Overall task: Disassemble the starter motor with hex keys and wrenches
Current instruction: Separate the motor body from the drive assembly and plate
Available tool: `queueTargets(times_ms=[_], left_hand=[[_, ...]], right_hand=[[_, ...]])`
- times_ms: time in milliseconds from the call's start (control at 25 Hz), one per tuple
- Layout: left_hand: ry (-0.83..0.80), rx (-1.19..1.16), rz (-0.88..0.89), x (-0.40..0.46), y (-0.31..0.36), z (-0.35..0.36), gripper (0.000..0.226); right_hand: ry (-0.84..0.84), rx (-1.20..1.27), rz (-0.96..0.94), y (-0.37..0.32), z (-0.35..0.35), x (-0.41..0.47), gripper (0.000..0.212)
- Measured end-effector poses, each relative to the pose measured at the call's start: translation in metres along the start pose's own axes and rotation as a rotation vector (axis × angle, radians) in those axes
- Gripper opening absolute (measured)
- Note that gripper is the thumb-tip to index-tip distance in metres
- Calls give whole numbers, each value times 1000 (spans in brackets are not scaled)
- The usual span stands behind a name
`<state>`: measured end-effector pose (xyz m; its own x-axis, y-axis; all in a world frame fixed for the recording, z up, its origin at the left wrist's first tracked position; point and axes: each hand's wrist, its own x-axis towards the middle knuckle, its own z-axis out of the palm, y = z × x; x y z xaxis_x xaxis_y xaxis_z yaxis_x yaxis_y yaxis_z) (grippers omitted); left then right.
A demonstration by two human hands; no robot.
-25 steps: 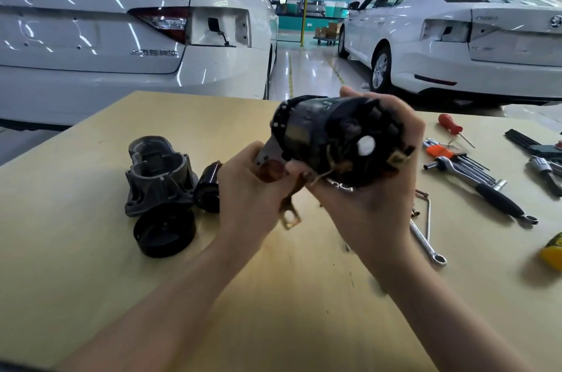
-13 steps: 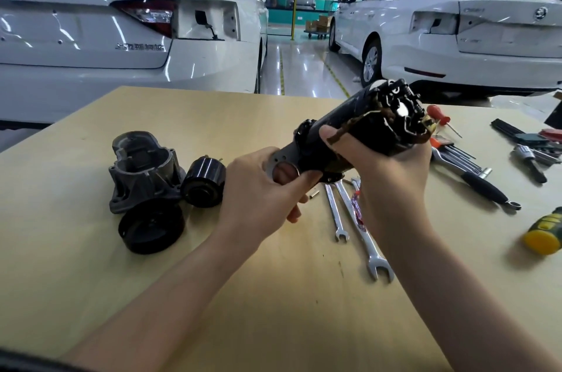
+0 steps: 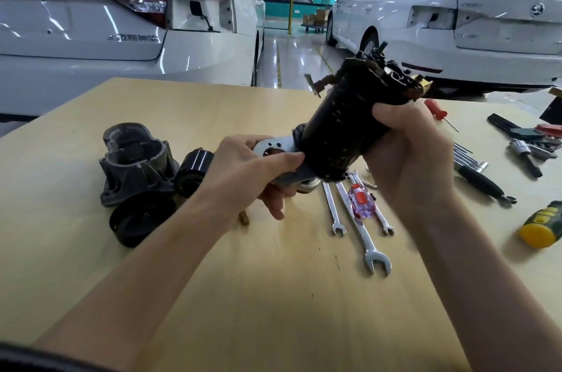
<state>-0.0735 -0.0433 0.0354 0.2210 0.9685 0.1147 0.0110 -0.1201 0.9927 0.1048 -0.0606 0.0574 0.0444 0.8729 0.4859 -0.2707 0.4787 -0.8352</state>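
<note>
Since a second ago I see the motor (image 3: 343, 128) swung up — its brush end now points away, toward the tabletop's (image 3: 273, 295) far edge. My right hand (image 3: 407, 155) wraps the black body; my left hand (image 3: 252, 170) pinches the silver plate (image 3: 273, 150) at its near end, thumb on top. Both hold it above the tabletop's middle. Near the left edge sit the housing (image 3: 133, 158), a cap (image 3: 137, 219) and a black cylinder (image 3: 194, 167), bunched together. Wrenches (image 3: 359, 219) lie under the motor — hex keys (image 3: 465, 155) toward the right edge.
</note>
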Motion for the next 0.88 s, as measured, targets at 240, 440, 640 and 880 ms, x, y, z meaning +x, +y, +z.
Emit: queueTargets(times_ms=[240,440,640,880], left_hand=[[-138,62,-85,13,-2,-25,18],[-168,-29,8,16,-6,-27,32],[0,219,230,10,-8,-11,19],[-105,-8,188,12,-14,-1,21]], right_hand=[[-136,-110,-94,-5,-3,-1,36],[-77,-163,-113,-2,6,-4,34],[22,-94,-101,-5,7,-4,21],[81,-8,-27,-9,11,-6,18]])
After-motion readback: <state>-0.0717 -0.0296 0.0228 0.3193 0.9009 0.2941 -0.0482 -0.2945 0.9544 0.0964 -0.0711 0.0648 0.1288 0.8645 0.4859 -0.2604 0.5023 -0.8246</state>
